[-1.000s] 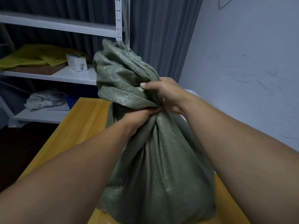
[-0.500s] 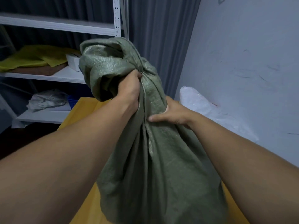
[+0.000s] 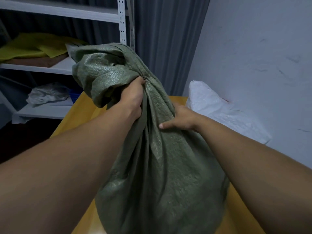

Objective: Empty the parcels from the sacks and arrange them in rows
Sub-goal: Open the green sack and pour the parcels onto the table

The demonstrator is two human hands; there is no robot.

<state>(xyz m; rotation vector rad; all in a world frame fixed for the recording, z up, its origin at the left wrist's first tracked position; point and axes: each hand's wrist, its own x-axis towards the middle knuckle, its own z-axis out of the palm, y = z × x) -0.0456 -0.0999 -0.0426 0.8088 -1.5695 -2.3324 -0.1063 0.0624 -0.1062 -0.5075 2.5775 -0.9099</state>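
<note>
We see a green sack [image 3: 160, 166] of woven plastic standing upright over the near middle of the yellow tabletop [image 3: 79, 112]; its base runs out of the frame. Its lower part bulges round and full, but the weave hides what is inside. The fabric is gathered into a neck, and above the neck the loose mouth flops toward the far left corner of the tabletop. The folds there show only a dark hollow, so we cannot tell what the sack contains.

The left grip [image 3: 133, 97] is closed in a fist round the gathered neck, just under the floppy mouth. The right grip [image 3: 182, 118] clasps the sack a little lower, on its right side. Its thumb lies flat across the front of the weave, and its fingers curl out of sight behind the folds.

A white sack [image 3: 219, 112] lies along the far right edge of the tabletop, against the wall [image 3: 253, 48]. It is apart from the green one, and its contents are hidden as well.

Beyond the tabletop's far left corner stands a white shelf rack [image 3: 55, 68]. Yellow sheets [image 3: 33, 48] lie on its middle shelf. On the lower shelf, a crumpled grey wrapper [image 3: 47, 94] sits beside a blue basket [image 3: 74, 97]. A dark curtain [image 3: 165, 39] hangs behind.
</note>
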